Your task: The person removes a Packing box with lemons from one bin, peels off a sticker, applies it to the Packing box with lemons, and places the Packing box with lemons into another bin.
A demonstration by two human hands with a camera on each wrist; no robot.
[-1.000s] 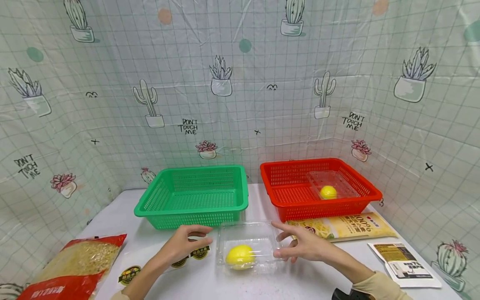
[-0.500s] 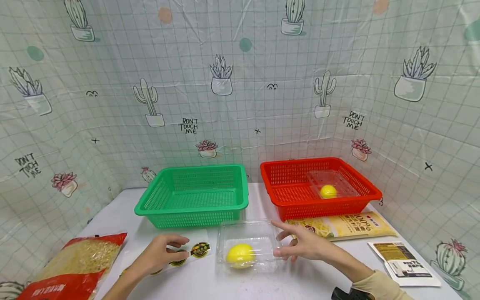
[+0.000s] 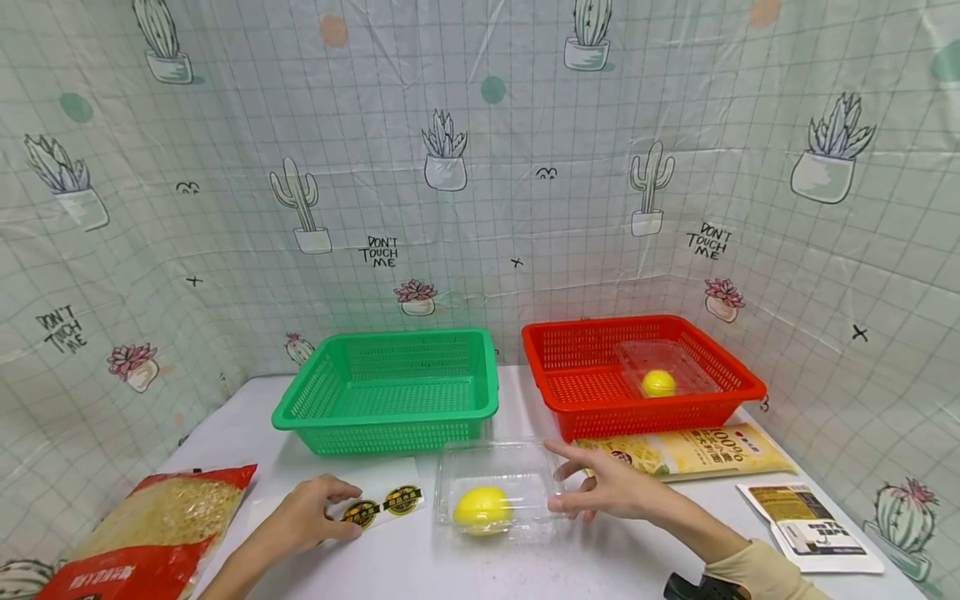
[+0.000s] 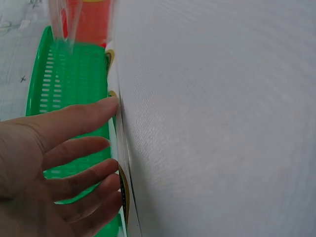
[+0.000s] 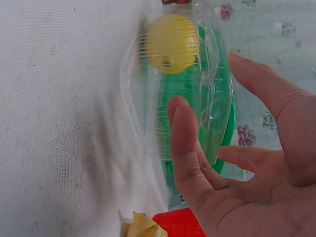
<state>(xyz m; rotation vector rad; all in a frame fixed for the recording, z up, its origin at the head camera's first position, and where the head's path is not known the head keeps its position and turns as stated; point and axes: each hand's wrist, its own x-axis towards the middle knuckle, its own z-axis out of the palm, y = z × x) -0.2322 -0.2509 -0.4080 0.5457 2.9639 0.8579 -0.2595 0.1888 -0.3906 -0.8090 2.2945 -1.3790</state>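
Note:
In the head view my left hand (image 3: 303,518) rests over a white sheet of round black-and-gold stickers (image 3: 401,498), fingers loosely bent and thumb apart from them. The left wrist view has the same hand's fingertips right at the sticker sheet (image 4: 124,190), with nothing pinched. My right hand (image 3: 600,483) is at the right side of a clear plastic clamshell box (image 3: 517,467), fingers spread along its edge. Inside that box lies a yellow lemon (image 3: 482,510). Seen from the right wrist, the fingers reach across the end of the clear box (image 5: 210,113).
Behind stand a green basket (image 3: 390,440) and a red basket (image 3: 652,418); the red one holds another clear box (image 3: 686,371) with a lemon. A yellow pasta bag (image 3: 712,452) and a small pouch (image 3: 810,529) lie right. A red-and-clear noodle bag (image 3: 157,533) lies left.
My left hand has moved left, away from the box, and down to the sticker sheet. My right hand and the clear box have stayed in place.

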